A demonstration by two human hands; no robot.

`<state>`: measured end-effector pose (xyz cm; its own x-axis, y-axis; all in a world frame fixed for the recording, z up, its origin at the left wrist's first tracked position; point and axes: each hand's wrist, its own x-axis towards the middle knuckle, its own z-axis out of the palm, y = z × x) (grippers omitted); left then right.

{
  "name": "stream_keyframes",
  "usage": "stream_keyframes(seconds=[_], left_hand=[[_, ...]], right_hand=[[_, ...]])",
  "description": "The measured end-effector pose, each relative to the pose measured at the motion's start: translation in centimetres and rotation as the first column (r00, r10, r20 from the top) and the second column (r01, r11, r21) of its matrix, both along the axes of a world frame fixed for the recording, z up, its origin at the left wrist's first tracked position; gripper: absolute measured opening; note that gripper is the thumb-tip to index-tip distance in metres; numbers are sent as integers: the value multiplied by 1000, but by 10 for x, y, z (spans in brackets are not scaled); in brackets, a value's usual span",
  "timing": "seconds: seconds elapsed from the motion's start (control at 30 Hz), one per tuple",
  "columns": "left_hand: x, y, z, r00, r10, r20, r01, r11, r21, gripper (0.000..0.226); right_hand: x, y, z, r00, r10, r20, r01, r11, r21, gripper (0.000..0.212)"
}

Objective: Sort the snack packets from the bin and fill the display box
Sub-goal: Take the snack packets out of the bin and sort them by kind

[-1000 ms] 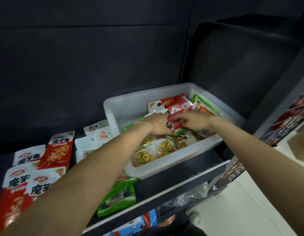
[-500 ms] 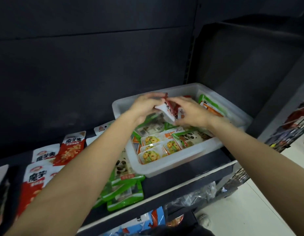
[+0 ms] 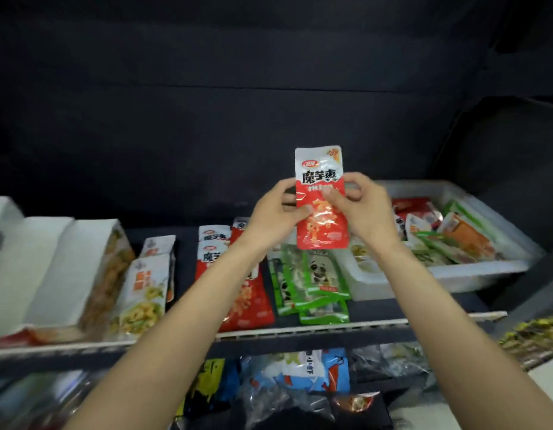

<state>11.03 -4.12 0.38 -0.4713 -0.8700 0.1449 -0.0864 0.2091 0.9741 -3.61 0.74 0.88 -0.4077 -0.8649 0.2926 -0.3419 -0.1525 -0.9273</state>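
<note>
I see both hands holding one red and white snack packet [image 3: 321, 198] upright above the shelf [image 3: 300, 332]. The left hand [image 3: 276, 212] pinches its left edge, the right hand [image 3: 360, 209] its right edge, fingers curled on it. The white bin [image 3: 455, 271] stands at the right, with packets inside.

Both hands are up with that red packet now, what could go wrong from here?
The red packet is only pinched at its edges by the left hand and right hand, so it may slip. The red pile lies against the green panda packets; careless placing could mix them.
</note>
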Motion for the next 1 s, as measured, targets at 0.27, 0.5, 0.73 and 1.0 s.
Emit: stream_keyframes(seconds=[0.27, 0.5, 0.73, 1.0], left_hand=[[125, -14, -66, 929, 360, 91, -368, 924, 102, 50], [143, -28, -105, 764, 301, 571, -193, 951, -242, 43], [139, -27, -112, 545, 459, 702, -74, 860, -505, 48], [112, -17, -51, 842, 356, 405, -9, 760, -650, 29]], right_hand=[[126, -28, -69, 995, 101, 15, -102, 963, 250, 45], [144, -97, -102, 851, 140, -506, 101, 902, 419, 22], [138, -91, -92, 606, 341, -719, 34, 892, 451, 31], [86, -27, -38, 650, 200, -733, -82, 978, 194, 20]])
